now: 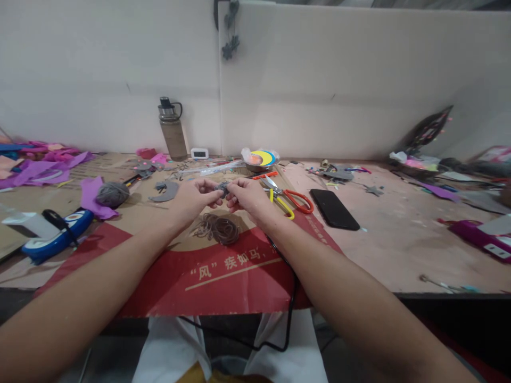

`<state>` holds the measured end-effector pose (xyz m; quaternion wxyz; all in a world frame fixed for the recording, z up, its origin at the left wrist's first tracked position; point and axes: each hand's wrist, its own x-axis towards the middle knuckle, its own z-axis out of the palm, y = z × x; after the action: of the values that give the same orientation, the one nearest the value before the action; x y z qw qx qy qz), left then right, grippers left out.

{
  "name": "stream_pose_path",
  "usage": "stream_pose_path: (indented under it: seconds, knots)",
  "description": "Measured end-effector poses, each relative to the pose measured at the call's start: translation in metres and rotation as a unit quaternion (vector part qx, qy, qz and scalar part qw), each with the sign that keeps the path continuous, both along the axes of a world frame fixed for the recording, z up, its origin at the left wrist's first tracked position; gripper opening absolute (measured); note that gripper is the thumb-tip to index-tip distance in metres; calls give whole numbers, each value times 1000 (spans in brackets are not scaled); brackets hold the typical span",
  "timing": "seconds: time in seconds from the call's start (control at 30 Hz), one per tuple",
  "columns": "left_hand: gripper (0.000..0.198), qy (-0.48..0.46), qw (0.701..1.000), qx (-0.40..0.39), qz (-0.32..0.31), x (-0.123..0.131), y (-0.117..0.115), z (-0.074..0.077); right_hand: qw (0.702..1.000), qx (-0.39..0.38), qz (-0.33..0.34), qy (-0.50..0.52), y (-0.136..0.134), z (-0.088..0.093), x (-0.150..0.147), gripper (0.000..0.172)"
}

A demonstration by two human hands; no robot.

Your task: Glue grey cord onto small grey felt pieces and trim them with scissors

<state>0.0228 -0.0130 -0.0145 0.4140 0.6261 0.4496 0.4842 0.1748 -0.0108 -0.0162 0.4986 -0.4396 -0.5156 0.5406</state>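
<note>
My left hand [202, 194] and my right hand [244, 196] meet over the cardboard, fingers closed around a small grey felt piece [222, 187]. Its exact shape is mostly hidden by the fingertips. Just below them lies a coil of brown cord [223, 230]. Left of my left hand rests a grey felt crescent [166, 191]. Beside my right hand are scissors with red handles [301, 201] and a yellow-handled tool [284, 206], partly covered by the hand.
A black phone [334, 209] lies to the right. Farther back stand a water bottle [173, 133], a small white clock [199, 153] and a bowl [259, 167] of scraps. At left are a grey yarn ball [112, 194] and purple felt [91, 192]. A black cable [294, 298] hangs over the front edge.
</note>
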Motion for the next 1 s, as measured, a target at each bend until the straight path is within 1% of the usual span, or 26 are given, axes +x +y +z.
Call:
stream_pose_path:
  seconds: [0.1, 0.2, 0.33, 0.43, 0.53, 0.6, 0.67, 0.73, 0.8, 0.87, 0.9, 0.93, 1.0]
  knots:
    - [19, -41, 999, -18, -9, 2, 0, -1, 1000, 7, -5, 1, 0, 0, 0, 16]
    - [19, -86, 995, -39, -22, 2, 1, -2, 1000, -3, 0, 18, -1, 1, -1, 16]
    - [20, -113, 992, -40, -27, 1, 3, -3, 999, -15, 1, 42, -3, 3, -2, 16]
    - [20, -100, 994, -31, -37, 0, 3, -3, 1000, 20, 2, 17, -3, 2, -2, 12]
    - [21, -97, 993, -18, -66, 1, 3, -4, 998, 54, -10, -29, -2, 1, -1, 17]
    - [23, -110, 991, -13, -76, 2, 3, -5, 998, 58, -15, -26, -2, 0, -1, 18]
    - [26, -124, 990, -14, -65, 2, 4, -5, 998, 52, -14, -14, -1, -1, -1, 17]
    - [29, -135, 990, -17, -39, 3, 5, -5, 999, 46, -11, -12, 0, -1, -1, 15]
    - [32, -135, 991, -20, -17, 3, 5, -4, 997, 62, -26, -34, 1, -2, -1, 10]
    - [34, -128, 992, -22, -1, 3, 4, -2, 985, 130, -68, -91, 1, -2, 1, 5]
    - [34, -124, 992, -22, 2, 3, 4, -2, 970, 181, -95, -131, 1, -3, 3, 3]
    - [33, -121, 992, -23, 2, 3, 4, -2, 949, 235, -121, -173, 0, -3, 4, 4]
    - [30, -112, 993, -22, -4, 3, 4, -2, 895, 334, -156, -252, -2, -3, 7, 3]
